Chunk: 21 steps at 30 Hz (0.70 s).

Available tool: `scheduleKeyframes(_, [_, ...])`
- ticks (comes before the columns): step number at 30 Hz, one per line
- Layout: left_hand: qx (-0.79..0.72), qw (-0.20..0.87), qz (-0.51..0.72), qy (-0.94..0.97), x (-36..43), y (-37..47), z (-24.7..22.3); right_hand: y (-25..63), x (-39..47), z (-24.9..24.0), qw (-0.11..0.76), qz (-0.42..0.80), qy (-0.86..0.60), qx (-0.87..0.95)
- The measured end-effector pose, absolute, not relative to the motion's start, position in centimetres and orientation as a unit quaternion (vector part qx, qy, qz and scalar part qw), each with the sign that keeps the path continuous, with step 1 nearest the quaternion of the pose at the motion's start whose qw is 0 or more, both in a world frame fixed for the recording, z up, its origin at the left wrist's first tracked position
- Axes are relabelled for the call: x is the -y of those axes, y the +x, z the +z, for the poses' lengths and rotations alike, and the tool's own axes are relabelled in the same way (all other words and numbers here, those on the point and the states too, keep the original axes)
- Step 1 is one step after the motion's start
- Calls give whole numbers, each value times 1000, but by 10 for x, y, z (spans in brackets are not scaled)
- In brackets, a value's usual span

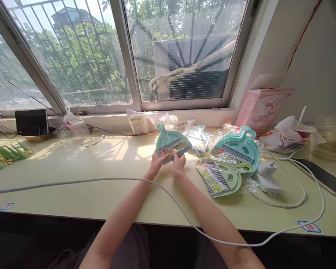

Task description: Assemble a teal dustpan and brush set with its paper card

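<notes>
Spanning the whole view below the window, a pale green table bears all the items. A white cable runs across it from the left edge, passes over both forearms and loops back on the right. At right rear, a pink box leans by the wall, with a crumpled white bag beside it. A stack of teal dustpans lies right of centre; just in front of it lie packaged light green dustpan sets; a clear-wrapped set lies behind, near the sill. A white power adapter sits just right of the green sets. A black device stands at left rear. Held item: one teal mini dustpan set, handle pointing away, raised just above the table centre. The left hand pinches its near left edge; the right hand pinches its near edge beside it, both closed on the packaging.
</notes>
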<state>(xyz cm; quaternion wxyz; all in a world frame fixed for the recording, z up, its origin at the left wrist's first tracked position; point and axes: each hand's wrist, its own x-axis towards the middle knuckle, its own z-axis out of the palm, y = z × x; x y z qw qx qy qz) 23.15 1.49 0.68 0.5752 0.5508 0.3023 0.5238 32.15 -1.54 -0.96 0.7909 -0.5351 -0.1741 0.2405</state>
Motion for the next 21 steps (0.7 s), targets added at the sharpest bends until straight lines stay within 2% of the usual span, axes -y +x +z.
scheduleKeyframes(3, [-322, 566, 524, 550, -15, 231, 6, 320, 16, -10, 791, 259, -524, 184])
scheduleKeyframes(11, [-275, 633, 477, 545, -14, 227, 9, 320, 17, -6, 785, 297, -520, 155])
scheduleKeyframes(21, [-258, 631, 472, 559, -12, 226, 12, 328, 12, -8, 782, 276, -532, 172])
